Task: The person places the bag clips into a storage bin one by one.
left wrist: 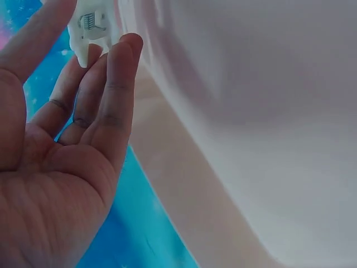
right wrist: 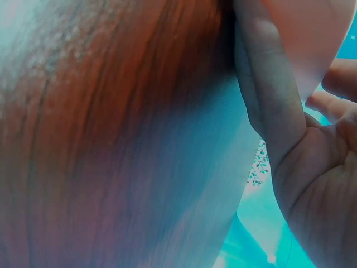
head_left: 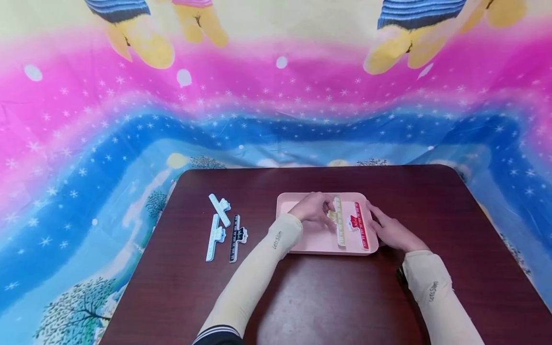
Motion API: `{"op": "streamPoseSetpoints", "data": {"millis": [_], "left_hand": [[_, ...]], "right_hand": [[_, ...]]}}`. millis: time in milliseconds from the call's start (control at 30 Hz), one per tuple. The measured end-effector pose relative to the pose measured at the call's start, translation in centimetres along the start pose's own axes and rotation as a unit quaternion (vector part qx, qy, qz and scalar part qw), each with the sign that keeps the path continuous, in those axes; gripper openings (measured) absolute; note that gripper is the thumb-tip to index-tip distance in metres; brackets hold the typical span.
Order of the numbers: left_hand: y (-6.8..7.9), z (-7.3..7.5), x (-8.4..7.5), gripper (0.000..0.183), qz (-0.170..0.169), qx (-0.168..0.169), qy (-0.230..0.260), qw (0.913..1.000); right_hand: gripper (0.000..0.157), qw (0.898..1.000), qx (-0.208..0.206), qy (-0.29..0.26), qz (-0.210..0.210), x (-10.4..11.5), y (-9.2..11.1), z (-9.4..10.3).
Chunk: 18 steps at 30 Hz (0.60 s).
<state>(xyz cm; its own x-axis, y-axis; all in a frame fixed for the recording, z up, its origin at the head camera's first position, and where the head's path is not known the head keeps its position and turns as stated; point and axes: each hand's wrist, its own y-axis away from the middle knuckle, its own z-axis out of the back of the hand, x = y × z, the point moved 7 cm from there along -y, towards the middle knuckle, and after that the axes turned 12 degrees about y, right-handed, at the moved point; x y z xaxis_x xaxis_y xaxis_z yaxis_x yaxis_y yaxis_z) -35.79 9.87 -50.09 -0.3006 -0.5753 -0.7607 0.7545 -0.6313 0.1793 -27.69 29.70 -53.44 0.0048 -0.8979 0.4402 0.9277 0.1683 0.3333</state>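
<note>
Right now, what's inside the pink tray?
A red piano-key clip lies inside the pink tray; the left hand holds a yellow piano-key clip in or just above it. That hand and its sleeve hide part of the tray floor, so I can't see there.

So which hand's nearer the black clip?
Left. The left hand is over the pink tray, at the yellow clip, right of the black clip; the right hand is farther off, at the tray's right edge.
</note>
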Motion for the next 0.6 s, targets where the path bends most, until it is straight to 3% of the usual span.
{"op": "streamPoseSetpoints", "data": {"millis": [600], "left_hand": [[-0.5,-1.6,0.4,0.045,0.01,-0.007,-0.005,0.9999]], "right_hand": [[0.072,1.0,-0.009,0.008,0.004,0.3,-0.2,0.0]]}}
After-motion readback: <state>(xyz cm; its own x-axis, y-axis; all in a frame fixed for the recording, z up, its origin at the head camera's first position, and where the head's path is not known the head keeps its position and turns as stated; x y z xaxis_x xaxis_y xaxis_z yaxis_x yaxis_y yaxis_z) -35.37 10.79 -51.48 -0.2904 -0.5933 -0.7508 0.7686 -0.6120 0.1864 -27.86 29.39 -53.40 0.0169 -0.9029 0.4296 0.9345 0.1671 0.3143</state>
